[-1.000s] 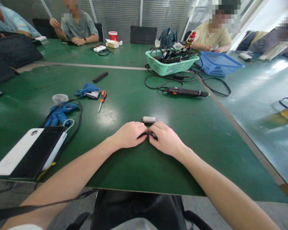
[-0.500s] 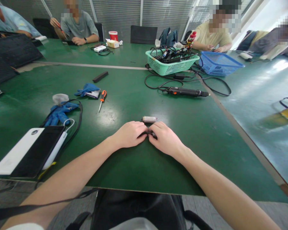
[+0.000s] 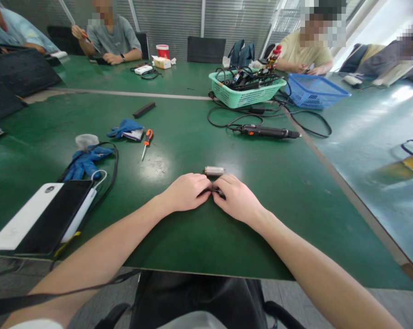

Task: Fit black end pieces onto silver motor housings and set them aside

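Note:
My left hand [image 3: 189,192] and my right hand [image 3: 237,196] meet near the front of the green table, their fingertips almost touching. Both are closed around a small dark part [image 3: 219,191], mostly covered by the fingers, so I cannot make out its kind. A bit of it shows dark and metallic beside the right thumb. Just beyond the fingertips lies a small silvery cylinder [image 3: 214,171], which looks like a little motor, on its side on the table.
To the left are an orange-handled screwdriver [image 3: 147,144], blue gloves [image 3: 86,162], a black bar [image 3: 144,109] and a white-and-black device [image 3: 41,217] with cables. A corded electric screwdriver [image 3: 270,131], a green basket [image 3: 244,96] and a blue basket [image 3: 316,91] stand farther right. Several people sit around the table.

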`<state>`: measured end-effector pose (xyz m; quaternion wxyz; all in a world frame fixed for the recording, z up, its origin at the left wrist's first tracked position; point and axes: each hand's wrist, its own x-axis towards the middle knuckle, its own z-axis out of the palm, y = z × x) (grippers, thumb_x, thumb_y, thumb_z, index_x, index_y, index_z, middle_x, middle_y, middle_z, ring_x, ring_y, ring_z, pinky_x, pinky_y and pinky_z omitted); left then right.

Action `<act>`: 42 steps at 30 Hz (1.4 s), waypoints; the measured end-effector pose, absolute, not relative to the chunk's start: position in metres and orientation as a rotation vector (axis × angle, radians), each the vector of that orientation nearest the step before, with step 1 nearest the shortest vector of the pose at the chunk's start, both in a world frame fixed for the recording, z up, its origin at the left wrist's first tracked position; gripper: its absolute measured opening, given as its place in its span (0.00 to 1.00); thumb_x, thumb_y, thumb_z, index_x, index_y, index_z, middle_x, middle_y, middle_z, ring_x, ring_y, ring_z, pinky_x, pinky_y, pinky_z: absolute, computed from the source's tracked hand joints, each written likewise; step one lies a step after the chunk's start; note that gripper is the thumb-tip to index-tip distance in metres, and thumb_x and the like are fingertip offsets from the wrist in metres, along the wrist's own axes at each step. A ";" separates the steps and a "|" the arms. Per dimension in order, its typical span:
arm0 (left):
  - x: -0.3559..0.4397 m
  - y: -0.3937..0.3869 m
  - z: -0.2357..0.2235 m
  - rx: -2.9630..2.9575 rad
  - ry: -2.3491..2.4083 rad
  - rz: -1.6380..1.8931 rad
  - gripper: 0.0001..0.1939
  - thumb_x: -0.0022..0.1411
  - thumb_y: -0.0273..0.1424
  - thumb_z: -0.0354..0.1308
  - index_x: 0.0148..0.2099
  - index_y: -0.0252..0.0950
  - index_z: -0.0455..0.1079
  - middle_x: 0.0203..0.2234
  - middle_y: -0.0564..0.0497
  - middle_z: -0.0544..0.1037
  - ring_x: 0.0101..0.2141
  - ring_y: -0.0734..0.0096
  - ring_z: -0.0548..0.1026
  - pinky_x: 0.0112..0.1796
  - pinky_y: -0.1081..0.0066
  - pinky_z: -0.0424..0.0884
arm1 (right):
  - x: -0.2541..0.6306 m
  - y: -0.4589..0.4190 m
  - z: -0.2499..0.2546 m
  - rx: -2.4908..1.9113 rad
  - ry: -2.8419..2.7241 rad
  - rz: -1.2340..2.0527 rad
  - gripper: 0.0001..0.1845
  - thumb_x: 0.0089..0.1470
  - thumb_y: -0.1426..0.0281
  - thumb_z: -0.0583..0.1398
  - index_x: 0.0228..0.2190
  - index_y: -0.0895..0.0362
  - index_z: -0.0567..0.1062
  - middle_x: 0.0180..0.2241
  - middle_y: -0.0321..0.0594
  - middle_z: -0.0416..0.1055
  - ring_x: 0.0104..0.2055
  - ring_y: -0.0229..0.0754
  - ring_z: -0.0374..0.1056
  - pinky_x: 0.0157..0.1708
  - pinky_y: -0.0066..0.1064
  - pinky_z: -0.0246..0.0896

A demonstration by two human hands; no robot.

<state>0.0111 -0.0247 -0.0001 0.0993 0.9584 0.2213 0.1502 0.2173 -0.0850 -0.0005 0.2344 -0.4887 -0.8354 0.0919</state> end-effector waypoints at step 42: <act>0.010 -0.027 0.000 2.805 0.691 0.481 0.07 0.68 0.31 0.53 0.41 0.35 0.71 0.35 0.48 0.76 0.37 0.64 0.75 0.40 0.65 0.71 | 0.217 -0.084 -0.001 -1.286 -2.319 0.226 0.03 0.61 0.75 0.59 0.35 0.56 0.73 0.37 0.45 0.74 0.43 0.49 0.69 0.47 0.42 0.67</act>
